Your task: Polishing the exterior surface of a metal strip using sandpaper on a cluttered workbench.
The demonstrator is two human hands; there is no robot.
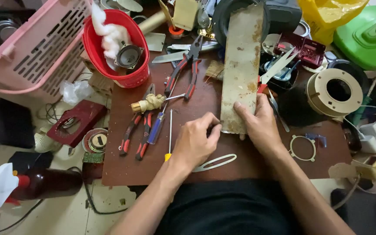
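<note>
the person sits at a low brown table (127,169) crowded with tools. a long, rust-spotted metal plate (241,65) lies upright in the frame, a little right of centre, running from the top edge down to the middle. the right hand (260,124) presses on the plate's lower end, fingers spread flat over the bottom right corner. the left hand (195,141) sits just beside the plate's lower left corner, curled loosely, fingertips pinched together against the plate's edge; what they pinch is too small to tell.

left of the left hand, a yellow-handled screwdriver (169,135) and a blue-handled screwdriver (157,126) lie near two pairs of red-and-black pliers (135,132). larger red-handled pliers (183,72) lie above them, toward upper centre. a thin oval metal loop (216,162) rests just below the left hand. a red bucket (122,45) holding a small speaker (129,55) and white cloth stands at upper left, beside a pink basket (31,48). a round tan spool (334,91) sits at right, a thin ring (303,148) below it.
</note>
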